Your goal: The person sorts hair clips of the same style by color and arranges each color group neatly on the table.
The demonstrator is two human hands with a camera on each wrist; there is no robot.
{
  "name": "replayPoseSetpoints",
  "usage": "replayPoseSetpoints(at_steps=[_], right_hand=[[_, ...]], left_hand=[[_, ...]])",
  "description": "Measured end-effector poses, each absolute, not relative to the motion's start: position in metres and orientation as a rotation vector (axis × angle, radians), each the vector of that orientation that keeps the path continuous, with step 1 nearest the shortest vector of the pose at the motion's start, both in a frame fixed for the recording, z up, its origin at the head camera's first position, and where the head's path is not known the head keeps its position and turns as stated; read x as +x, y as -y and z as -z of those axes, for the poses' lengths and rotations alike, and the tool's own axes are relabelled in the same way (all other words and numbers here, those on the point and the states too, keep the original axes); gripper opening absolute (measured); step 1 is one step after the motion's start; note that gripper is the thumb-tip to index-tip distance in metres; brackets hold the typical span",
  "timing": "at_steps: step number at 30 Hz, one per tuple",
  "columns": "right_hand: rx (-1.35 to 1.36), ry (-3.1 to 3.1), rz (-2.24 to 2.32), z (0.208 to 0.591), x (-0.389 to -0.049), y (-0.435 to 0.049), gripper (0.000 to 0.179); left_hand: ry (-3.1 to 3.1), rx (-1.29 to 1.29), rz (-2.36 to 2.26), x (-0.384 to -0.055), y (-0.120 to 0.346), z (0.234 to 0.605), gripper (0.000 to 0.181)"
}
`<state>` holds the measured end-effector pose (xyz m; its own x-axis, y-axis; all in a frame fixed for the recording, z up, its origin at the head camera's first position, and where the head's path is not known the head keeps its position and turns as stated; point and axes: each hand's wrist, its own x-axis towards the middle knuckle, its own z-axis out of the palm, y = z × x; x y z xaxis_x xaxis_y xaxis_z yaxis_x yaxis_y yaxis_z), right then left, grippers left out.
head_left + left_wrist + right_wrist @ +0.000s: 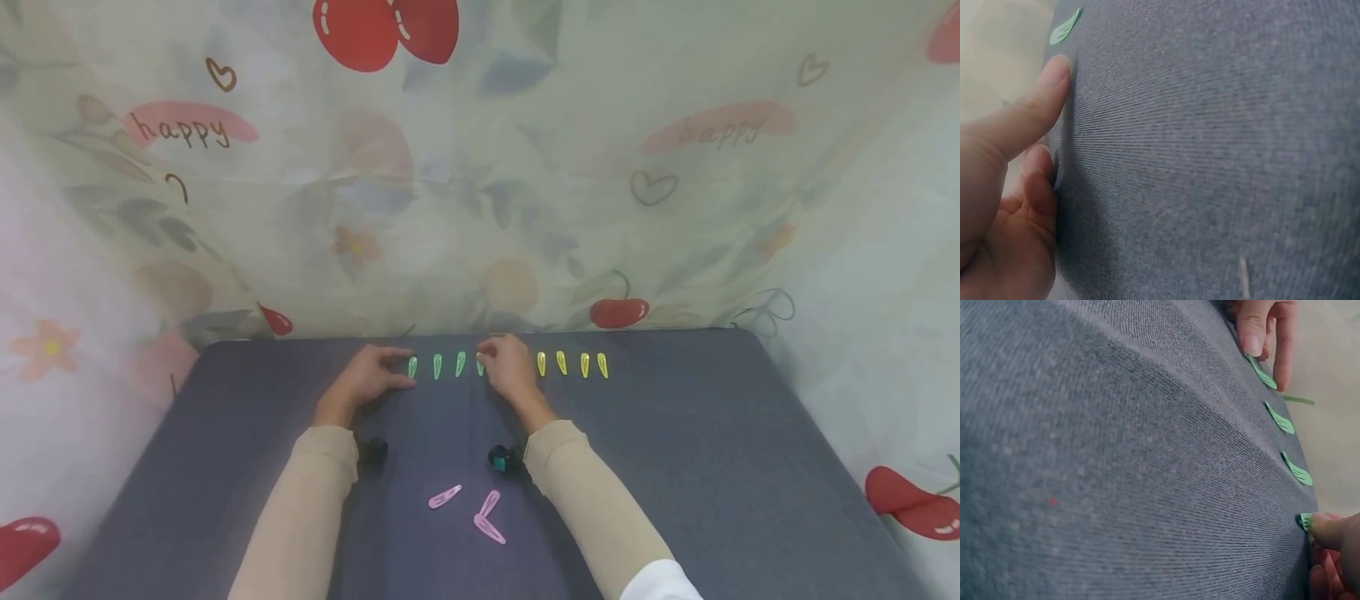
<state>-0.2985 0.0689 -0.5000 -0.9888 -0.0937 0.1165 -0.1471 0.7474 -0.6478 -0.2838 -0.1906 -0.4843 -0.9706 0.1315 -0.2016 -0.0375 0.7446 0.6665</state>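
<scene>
Alignment of the green snap hair clips (461, 364) looks like the step in hand: four lie in a spaced row along the far edge of the dark desk (675, 467), to the left of four yellow snap hair clips (562, 363). The right hand (510, 365) is at the rightmost green clip (1305, 520), its fingers drawn in and, with the thumb, apparently pinching the far end. The left hand (371, 372) is at the row's other end, thumb and fingers well apart, bracketing the leftmost green clip (413, 367) from end to end; whether both tips press on it, I cannot tell. The next move probably calls for squaring the pinched clip to its neighbours, then letting go without nudging them. Three pink snap hair clips (445, 497) lie loose on the near part of the desk, two of them meeting in a V, and seem not yet arranged.
</scene>
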Motion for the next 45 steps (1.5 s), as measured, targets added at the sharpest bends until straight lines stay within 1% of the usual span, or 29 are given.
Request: replayPoseSetpoints(at_steps=[6, 10, 15, 22, 26, 32, 41, 45], right_hand=[[0.203, 2.869, -1.104, 0.496, -0.298, -0.074, 0.024], [0.299, 2.910, -1.049, 0.489, -0.297, -0.077, 0.034], [0.451, 2.946, -0.967, 0.478, -0.291, -0.085, 0.045], [0.574, 2.949, -0.721, 0.468, -0.276, -0.097, 0.063], [0.601, 2.953, -0.567, 0.461, -0.263, -0.105, 0.070], [0.599, 2.937, -0.397, 0.458, -0.243, -0.122, 0.075], [0.708, 2.858, -0.351, 0.457, -0.211, -0.151, 0.075], [0.752, 2.838, -0.369, 0.459, -0.193, -0.164, 0.075]], left_hand=[[-2.685, 0.098, -1.064, -0.285, 0.190, 0.481, 0.060], [-2.659, 0.049, -1.086, -0.287, 0.190, 0.480, 0.059], [-2.655, 0.034, -1.092, -0.288, 0.188, 0.478, 0.065], [-2.821, 0.142, -0.883, -0.284, 0.182, 0.466, 0.073], [-2.940, 0.120, -0.737, -0.274, 0.177, 0.457, 0.080], [-3.141, 0.186, -0.656, -0.255, 0.171, 0.450, 0.080], [-3.282, 0.440, -0.588, -0.235, 0.154, 0.442, 0.084], [-3.282, 0.493, -0.560, -0.221, 0.150, 0.437, 0.088]])
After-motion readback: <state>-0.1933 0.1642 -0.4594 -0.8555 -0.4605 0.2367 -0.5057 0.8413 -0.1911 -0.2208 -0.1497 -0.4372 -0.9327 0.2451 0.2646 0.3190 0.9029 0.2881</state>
